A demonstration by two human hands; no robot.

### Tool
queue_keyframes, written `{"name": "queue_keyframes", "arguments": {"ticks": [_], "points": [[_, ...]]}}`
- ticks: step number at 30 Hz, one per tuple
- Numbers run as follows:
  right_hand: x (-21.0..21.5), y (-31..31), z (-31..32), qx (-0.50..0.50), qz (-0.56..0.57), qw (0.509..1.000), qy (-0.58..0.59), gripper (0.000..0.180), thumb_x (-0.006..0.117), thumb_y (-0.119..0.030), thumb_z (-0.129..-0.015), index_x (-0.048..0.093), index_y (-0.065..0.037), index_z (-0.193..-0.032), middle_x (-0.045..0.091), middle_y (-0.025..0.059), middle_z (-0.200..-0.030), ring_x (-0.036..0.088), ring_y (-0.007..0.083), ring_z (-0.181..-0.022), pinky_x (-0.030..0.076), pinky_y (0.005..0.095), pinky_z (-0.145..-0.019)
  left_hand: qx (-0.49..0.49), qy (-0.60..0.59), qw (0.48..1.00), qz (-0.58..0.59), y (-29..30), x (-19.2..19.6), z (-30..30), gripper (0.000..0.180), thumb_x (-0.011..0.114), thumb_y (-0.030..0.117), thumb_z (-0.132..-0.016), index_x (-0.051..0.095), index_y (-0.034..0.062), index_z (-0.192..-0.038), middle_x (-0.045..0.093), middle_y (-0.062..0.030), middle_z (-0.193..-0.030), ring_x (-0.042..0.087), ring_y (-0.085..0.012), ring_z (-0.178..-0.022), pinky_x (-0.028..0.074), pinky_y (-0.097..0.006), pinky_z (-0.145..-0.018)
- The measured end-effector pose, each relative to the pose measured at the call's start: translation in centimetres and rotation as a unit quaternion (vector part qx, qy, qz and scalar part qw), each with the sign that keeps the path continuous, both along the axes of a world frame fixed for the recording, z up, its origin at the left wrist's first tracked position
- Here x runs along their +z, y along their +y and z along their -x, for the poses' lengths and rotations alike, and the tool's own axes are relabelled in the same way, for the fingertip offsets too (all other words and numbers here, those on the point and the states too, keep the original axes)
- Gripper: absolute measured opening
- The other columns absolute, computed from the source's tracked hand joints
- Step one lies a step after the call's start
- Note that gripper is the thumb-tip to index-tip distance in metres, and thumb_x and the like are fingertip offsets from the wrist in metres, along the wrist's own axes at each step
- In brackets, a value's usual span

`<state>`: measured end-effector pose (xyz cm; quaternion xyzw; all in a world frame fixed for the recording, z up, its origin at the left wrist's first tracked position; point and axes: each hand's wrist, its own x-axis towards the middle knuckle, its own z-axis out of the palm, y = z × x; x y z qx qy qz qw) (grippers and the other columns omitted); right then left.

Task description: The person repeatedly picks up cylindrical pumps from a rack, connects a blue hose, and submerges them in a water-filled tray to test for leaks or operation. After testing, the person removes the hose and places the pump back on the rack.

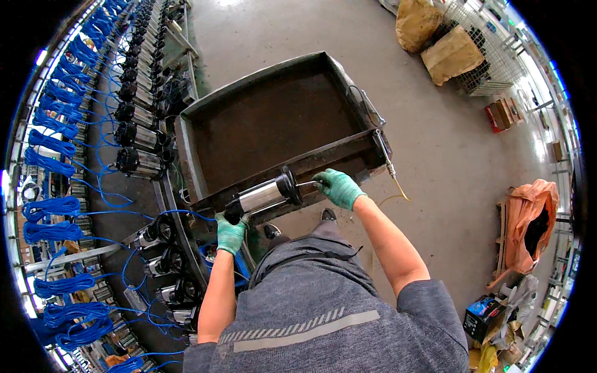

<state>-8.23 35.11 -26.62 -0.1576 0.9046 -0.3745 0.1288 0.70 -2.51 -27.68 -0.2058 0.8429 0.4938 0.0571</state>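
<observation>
OK, a pump is held across the near edge of the steel tray, just ahead of the wearer. Barrel is smooth, shiny metal, cylindrical; both ends are capped in black, the right one wider and round. Tilted slightly, right end farther off.

Left hand, in a green knit glove, is set at the pump's left end; thumb and fingers are clamped around the black cap. Right hand, same glove type, is placed off the right end; fingers are closed together on the dark grip of a thin metal rod. Rod is pointed at the round cap; whether contact is made can't be told.

Blue cable, smooth and slim, is run leftward from the pump's left end. Tray is shallow, straight-walled, with a brown, stained, rough-looking bottom. A metal hand tool is hung at its right edge, thin yellow hose attached.

On the left, similar units are lined up in a long row, blue coils bundled beyond. Far right, a crumpled tan sack is leaned against a wire-mesh cage; grey floor is smooth, slightly glossy.
</observation>
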Motion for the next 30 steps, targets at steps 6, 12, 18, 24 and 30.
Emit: {"name": "queue_keyframes", "arguments": {"ticks": [6,12,18,24,30], "points": [[-0.8,-1.2,0.6,0.020,0.013,1.000,0.006,0.025,0.065,-0.019,-0.095,0.070,-0.007,-0.117,0.069,0.0192,-0.107,0.066,0.0410,-0.100,0.053,0.0480,-0.088,-0.003,-0.009,1.000,0.006,0.2,0.5,0.1,0.062,0.085,0.015,-0.085,0.043,0.0014,-0.129,0.065,-0.0129,-0.121,0.062,-0.0226,-0.108,0.050,-0.035,-0.098],[-0.6,-1.5,0.9,-0.026,0.224,0.952,-0.208,0.027,0.060,-0.024,-0.104,0.069,-0.003,-0.119,0.066,0.0056,-0.089,0.060,0.0173,-0.078,0.053,0.0346,-0.069,0.000,-0.005,1.000,0.004,0.0,0.5,-0.2,0.059,0.084,0.015,-0.087,0.044,0.0008,-0.127,0.068,-0.0133,-0.117,0.065,-0.0227,-0.105,0.051,-0.036,-0.095],[-1.8,-1.4,1.8,-0.129,0.323,0.869,-0.352,0.029,0.053,-0.028,-0.106,0.065,-0.014,-0.129,0.053,-0.0011,-0.074,0.047,0.0107,-0.054,0.039,0.0281,-0.045,-0.009,0.023,1.000,-0.016,-0.6,-1.2,0.0,0.060,0.086,0.015,-0.085,0.045,0.0014,-0.126,0.067,-0.0126,-0.117,0.064,-0.0224,-0.104,0.051,-0.036,-0.096],[-0.9,-1.8,1.8,-0.202,0.342,0.816,-0.421,0.032,0.054,-0.045,-0.107,0.065,-0.017,-0.118,0.051,-0.0024,-0.072,0.042,0.0106,-0.050,0.032,0.0305,-0.042,-0.020,0.023,1.000,0.007,-0.2,-0.4,0.1,0.058,0.084,0.016,-0.087,0.045,0.0009,-0.127,0.066,-0.0114,-0.117,0.063,-0.0218,-0.105,0.051,-0.034,-0.095],[2.9,-3.1,4.7,-0.116,-0.016,0.897,-0.426,0.041,0.049,-0.041,-0.108,0.061,-0.007,-0.126,0.068,0.0121,-0.083,0.065,0.0251,-0.057,0.048,0.0437,-0.044,-0.015,0.022,1.000,0.006,-0.5,-0.1,-0.3,0.063,0.086,0.016,-0.085,0.044,0.0012,-0.129,0.067,-0.0129,-0.118,0.064,-0.0228,-0.106,0.051,-0.035,-0.096]]}}
